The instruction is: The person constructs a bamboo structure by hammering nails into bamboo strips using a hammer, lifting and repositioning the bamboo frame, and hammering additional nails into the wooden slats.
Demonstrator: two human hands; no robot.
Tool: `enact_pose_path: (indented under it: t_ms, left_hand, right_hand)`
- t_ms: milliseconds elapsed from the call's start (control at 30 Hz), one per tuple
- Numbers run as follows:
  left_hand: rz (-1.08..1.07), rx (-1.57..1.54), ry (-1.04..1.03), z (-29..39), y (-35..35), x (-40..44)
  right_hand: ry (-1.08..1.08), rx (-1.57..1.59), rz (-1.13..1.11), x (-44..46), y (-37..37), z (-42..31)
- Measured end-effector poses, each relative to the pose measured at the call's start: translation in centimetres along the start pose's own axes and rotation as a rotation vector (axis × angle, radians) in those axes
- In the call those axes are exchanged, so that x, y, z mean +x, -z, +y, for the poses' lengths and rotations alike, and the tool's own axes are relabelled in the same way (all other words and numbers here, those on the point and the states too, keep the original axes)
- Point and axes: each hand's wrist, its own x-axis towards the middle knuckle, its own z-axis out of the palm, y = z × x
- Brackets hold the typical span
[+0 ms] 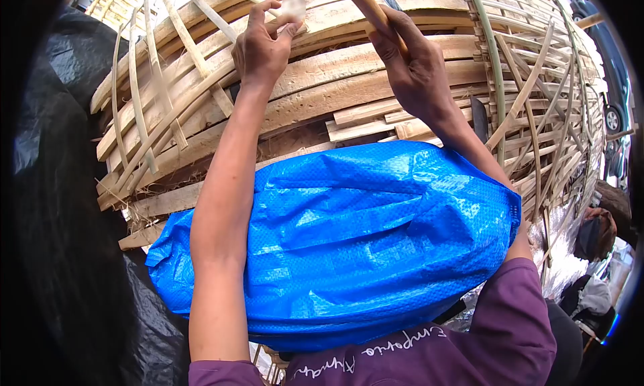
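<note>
My left hand (263, 49) is at the top centre, its thumb and fingers closed around a small pale, blurred object (293, 8) that I cannot make out clearly. To its right, my right hand (414, 67) grips a brown wooden stick (367, 9), which slants up and out of the top edge. Both hands are above stacked wooden planks (322, 94). A blue woven plastic sheet (349, 245) covers my lap and lies between my forearms.
Curved split strips (155, 70) cross the planks at the left. A lattice of bamboo strips (537, 90) fills the right. Black plastic sheeting (67, 184) hangs at the far left. A vehicle (609, 84) and a piled dark cloth (590, 235) are at the far right.
</note>
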Motion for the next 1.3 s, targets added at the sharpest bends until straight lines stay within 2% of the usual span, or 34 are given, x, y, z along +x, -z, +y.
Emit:
enact_pose_path:
  t_ms: [67,100,133,233,300,367,433,467,500,600,700,767,800,833,900,967,1133,1300]
  left_hand:
    - [-0.012,-0.012,0.014,0.0,0.1,0.0]
    - [-0.025,-0.024,0.030,0.1,0.1,-0.1]
    - [-0.024,-0.027,0.029,0.2,0.1,-0.2]
    - [-0.038,-0.035,0.069,-0.1,0.1,-0.3]
    - [0.009,-0.027,0.024,-0.4,-0.2,0.0]
    - [0.015,-0.032,0.019,-0.5,-0.2,0.0]
    - [0.004,-0.031,0.033,-0.4,-0.2,-0.1]
    - [0.007,-0.033,0.031,-0.4,-0.3,0.0]
    - [0.004,-0.053,0.033,-0.3,-0.2,0.0]
    - [0.004,-0.024,0.031,0.1,0.2,0.1]
    - [0.017,0.054,0.016,0.1,0.1,-0.1]
    - [0.010,-0.026,0.027,-0.3,0.0,-0.1]
    - [0.012,-0.029,0.023,0.1,0.1,0.0]
    - [-0.018,0.017,0.084,0.4,0.4,0.0]
    - [-0.043,0.069,0.140,0.6,0.5,0.2]
    - [0.019,0.049,0.014,0.1,0.3,-0.1]
    - [0.000,-0.036,0.036,0.0,0.1,-0.1]
    - [0.005,0.036,0.032,0.1,0.2,-0.1]
  right_hand:
    - [-0.002,0.049,0.001,-0.6,-1.1,0.8]
    - [-0.133,-0.106,-0.177,-0.8,-0.6,0.6]
    - [-0.120,-0.091,-0.172,-0.9,-0.7,1.2]
    - [-0.132,-0.077,-0.146,0.1,0.1,0.1]
    - [0.002,-0.012,0.004,0.8,0.3,-0.7]
    - [0.008,0.054,0.060,0.9,0.3,-1.4]
    - [0.061,0.028,0.032,-0.3,-1.1,0.8]
    - [-0.054,-0.119,-0.169,-0.8,-0.5,1.4]
    - [-0.043,-0.132,-0.172,-0.6,-0.7,1.5]
    - [-0.101,-0.048,-0.043,0.3,0.2,-0.2]
    - [0.081,0.024,0.098,1.0,0.3,-0.7]
    - [0.046,0.037,0.033,-0.2,-0.6,0.4]
    - [-0.041,-0.008,-0.110,-0.9,-0.9,1.2]
    - [-0.027,-0.163,-0.214,-1.0,-1.0,2.0]
    - [-0.037,-0.119,-0.186,-1.3,-1.0,2.0]
    - [-0.040,-0.050,-0.109,-0.7,-0.5,0.7]
    - [0.014,0.022,0.012,0.2,-0.1,-0.4]
    - [-0.187,-0.052,-0.227,-1.0,-1.0,1.4]
